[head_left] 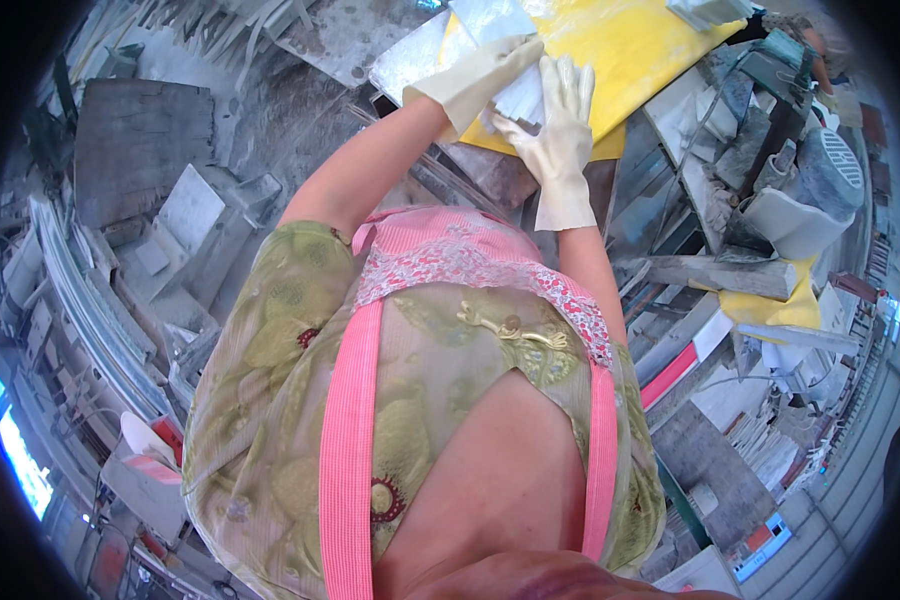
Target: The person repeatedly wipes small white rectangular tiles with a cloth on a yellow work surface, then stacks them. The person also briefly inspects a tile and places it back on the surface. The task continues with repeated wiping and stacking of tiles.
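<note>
Yellow covers the top of the desk [642,55], and on it, close to the near edge, lies a small white stack [520,102] between two cream rubber gloves. The stack's long axis seems to slant, one end toward the near left corner and the other toward the far right, though the gloved hands hide parts of both ends, so its exact heading cannot be told. The left hand [482,78] comes over the stack's left side, its fingers straight and close together, pointing away toward the far right; it is not clenched, but whether it grips the stack cannot be told. The right hand [558,125] is at the stack's right, its fingers stretched toward the far edge and its thumb spread left along the stack's near end; it too is unclenched, and a firm grasp cannot be made out. Beyond the left hand, shiny clear plastic [492,18] lies toward the far left. A second white bundle [708,12] sits at the far right corner. Well to the left of the desk, a dark board [142,140] lies on the floor; to the right stands a pale tub [798,222], with a yellow cloth [802,298] nearer the person.
</note>
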Motion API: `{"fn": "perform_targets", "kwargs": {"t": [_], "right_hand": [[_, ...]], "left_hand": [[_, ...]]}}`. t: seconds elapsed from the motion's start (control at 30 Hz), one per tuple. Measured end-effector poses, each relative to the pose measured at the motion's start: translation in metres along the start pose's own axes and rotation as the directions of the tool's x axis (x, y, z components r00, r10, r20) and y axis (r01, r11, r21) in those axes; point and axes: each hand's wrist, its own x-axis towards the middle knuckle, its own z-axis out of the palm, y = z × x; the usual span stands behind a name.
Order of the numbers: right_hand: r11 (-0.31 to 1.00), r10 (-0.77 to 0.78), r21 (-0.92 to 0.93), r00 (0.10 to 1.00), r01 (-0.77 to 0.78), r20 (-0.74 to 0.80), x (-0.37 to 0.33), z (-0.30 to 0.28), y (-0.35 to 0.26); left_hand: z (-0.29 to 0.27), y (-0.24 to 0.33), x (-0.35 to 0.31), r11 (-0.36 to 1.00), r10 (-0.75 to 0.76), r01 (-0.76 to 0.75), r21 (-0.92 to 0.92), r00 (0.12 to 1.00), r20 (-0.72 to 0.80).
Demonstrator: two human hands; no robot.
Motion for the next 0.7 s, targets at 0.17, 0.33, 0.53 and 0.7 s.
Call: {"fn": "perform_targets", "kwargs": {"t": [0.17,0.33,0.53,0.7], "right_hand": [[1.000,0.007,-0.007,0.998,-0.007,0.067,0.004,-0.010,-0.002],[0.752,-0.111,0.658,0.992,0.042,0.063,0.007,-0.048,0.042],[0.433,0.362,0.855,0.924,-0.286,0.125,-0.028,-0.048,0.109],[0.265,0.327,0.921,0.925,-0.287,0.193,-0.059,-0.024,0.116]], "left_hand": [[0.003,0.015,0.013,0.941,0.024,0.016,0.338,0.993,-0.113],[0.007,0.051,-0.012,0.671,-0.038,0.069,0.739,0.998,-0.058],[0.045,0.073,-0.005,0.539,-0.202,0.257,0.802,0.964,-0.173],[0.050,0.074,0.020,0.388,-0.375,0.359,0.849,0.903,-0.211]]}}
